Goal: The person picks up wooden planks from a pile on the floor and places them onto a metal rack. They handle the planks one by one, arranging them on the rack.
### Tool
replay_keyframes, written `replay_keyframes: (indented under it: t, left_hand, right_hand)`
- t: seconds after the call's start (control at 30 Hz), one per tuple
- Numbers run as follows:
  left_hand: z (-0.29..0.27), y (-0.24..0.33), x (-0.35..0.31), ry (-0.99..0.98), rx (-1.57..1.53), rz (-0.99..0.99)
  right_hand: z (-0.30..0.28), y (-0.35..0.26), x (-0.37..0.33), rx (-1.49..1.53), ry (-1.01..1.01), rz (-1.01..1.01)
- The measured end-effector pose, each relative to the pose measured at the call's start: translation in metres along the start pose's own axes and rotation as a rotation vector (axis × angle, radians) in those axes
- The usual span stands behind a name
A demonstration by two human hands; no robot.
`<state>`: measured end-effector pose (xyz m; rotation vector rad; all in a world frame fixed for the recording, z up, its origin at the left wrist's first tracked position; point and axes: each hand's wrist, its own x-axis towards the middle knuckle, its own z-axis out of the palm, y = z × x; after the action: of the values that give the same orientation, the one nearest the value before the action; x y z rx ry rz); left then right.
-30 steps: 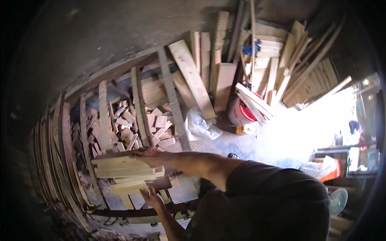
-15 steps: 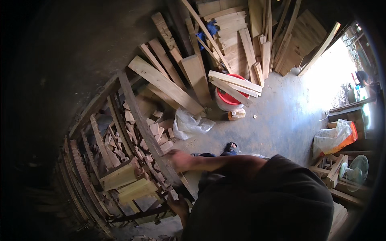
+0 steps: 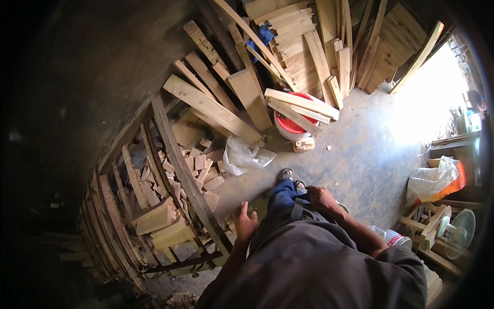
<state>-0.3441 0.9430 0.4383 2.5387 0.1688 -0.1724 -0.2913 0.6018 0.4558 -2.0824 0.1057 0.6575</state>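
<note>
My left hand (image 3: 246,222) hangs in the air just right of the dark wooden rail (image 3: 191,177) of a slatted rack. Its fingers are apart and nothing is in them. In front of my body, over my trousers, my right hand (image 3: 321,200) is closed, with fingers curled in. Whether it holds anything is hidden. A dark strap-like strip (image 3: 297,210) lies on my clothing to the left of that hand. On the rack, several pale wooden blocks (image 3: 172,234) sit in a pile near the rail.
Wood offcuts (image 3: 206,172) lie heaped beside the rack, near a clear plastic bag (image 3: 246,157). Planks (image 3: 211,108) lean at the back. Sticks rest across a red-rimmed bucket (image 3: 294,123), with a small jug (image 3: 304,144) nearby. At right are a sack (image 3: 437,180) and a fan (image 3: 458,232).
My right hand has left the rack's rail and moved right, to the front of my body. My left hand has come off the rack's near corner and is higher and further right.
</note>
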Motion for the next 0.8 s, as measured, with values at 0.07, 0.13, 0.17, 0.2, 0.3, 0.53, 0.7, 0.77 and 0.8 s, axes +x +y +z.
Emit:
replay_keyframes:
  t: [0.07,0.13,0.17,0.2,0.3,0.53,0.7,0.77,0.8]
  left_hand:
    - [0.018,-0.001,0.017,-0.095,-0.061,0.014]
    - [0.027,0.009,0.042,-0.169,-0.120,0.071]
    - [0.036,0.012,0.056,-0.203,-0.171,0.039]
    - [0.050,0.011,0.071,-0.240,-0.222,0.001]
    - [0.063,0.022,0.121,-0.295,-0.198,-0.091]
    - [0.086,0.015,0.178,-0.280,-0.184,-0.211]
    - [0.106,0.063,0.201,-0.335,-0.152,-0.134]
    - [0.141,0.069,0.203,-0.311,-0.184,-0.137]
    - [0.152,0.073,0.206,-0.285,-0.177,-0.137]
  right_hand:
    - [-0.009,0.010,0.004,0.029,0.030,0.102]
    - [-0.013,0.050,0.001,0.168,0.125,0.078]
    - [-0.018,0.071,-0.003,0.245,0.207,0.108]
    - [-0.028,0.082,-0.008,0.197,0.236,0.143]
    - [-0.060,0.104,-0.024,-0.088,0.278,0.192]
    - [-0.102,0.101,-0.029,-0.088,0.257,0.301]
    - [-0.091,0.220,-0.021,0.241,0.260,0.297]
    - [-0.091,0.270,-0.018,0.200,0.218,0.262]
    - [-0.109,0.234,-0.012,0.046,0.192,0.189]
